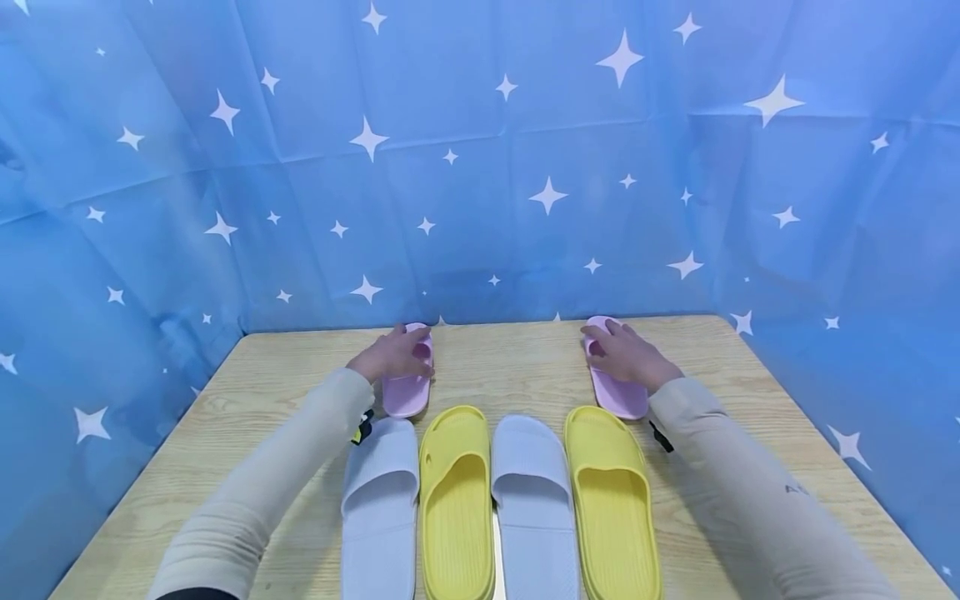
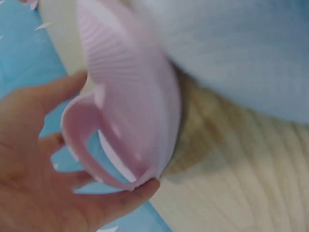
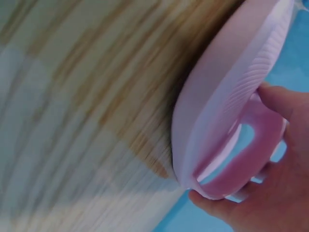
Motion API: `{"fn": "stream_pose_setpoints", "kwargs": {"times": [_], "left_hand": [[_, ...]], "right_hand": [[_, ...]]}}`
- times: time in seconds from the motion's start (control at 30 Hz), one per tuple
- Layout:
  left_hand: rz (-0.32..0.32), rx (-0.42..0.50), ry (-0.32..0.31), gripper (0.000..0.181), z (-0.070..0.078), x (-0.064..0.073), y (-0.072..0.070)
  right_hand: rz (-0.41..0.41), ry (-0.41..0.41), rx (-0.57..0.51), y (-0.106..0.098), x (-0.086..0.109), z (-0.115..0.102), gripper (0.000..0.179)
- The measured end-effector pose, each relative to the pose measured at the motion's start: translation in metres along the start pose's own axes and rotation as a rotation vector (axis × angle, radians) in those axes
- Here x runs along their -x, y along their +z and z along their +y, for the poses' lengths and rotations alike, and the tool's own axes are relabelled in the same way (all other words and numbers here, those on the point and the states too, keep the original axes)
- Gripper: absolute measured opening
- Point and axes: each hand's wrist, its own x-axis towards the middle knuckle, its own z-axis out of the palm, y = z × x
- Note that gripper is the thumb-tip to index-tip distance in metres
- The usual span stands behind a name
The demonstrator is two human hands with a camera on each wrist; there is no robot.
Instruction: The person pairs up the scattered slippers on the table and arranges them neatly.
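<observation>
At the far left-middle of the table, my left hand (image 1: 392,354) holds a small pink slipper (image 1: 406,396) across its strap. The left wrist view has thumb and fingers spread to either side of that strap (image 2: 79,137), at the slipper's edges. My right hand (image 1: 628,357) grips a matching pink slipper (image 1: 621,398) near the table's far edge. Its thumb and a fingertip sit at opposite sides of the strap (image 3: 241,171) in the right wrist view. A wide gap separates the two pink slippers.
Closer to me, larger slippers stand in a row: grey (image 1: 378,533), yellow (image 1: 457,525), grey (image 1: 536,533) and yellow (image 1: 618,525). They lie on a wooden table (image 1: 255,400). A blue curtain with white stars (image 1: 480,192) encloses the back and sides.
</observation>
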Motion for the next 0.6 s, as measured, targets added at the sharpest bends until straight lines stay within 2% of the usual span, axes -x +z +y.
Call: {"fn": "stream_pose_setpoints", "kwargs": {"times": [0.1, 0.2, 0.43, 0.6], "left_hand": [[-0.074, -0.012, 0.021, 0.089, -0.002, 0.002, -0.005], [-0.109, -0.014, 0.02, 0.091, -0.004, 0.002, -0.007], [-0.115, -0.031, 0.044, 0.097, -0.002, -0.001, -0.009], [-0.112, -0.04, 0.047, 0.096, 0.002, -0.001, -0.009]], "right_hand": [[-0.005, 0.003, -0.02, 0.001, -0.001, 0.0, 0.057], [-0.006, 0.001, -0.034, 0.002, 0.0, 0.001, 0.059], [0.09, -0.087, -0.11, 0.005, 0.005, 0.008, 0.057], [0.081, -0.107, -0.176, 0.0, 0.012, 0.008, 0.059]]}}
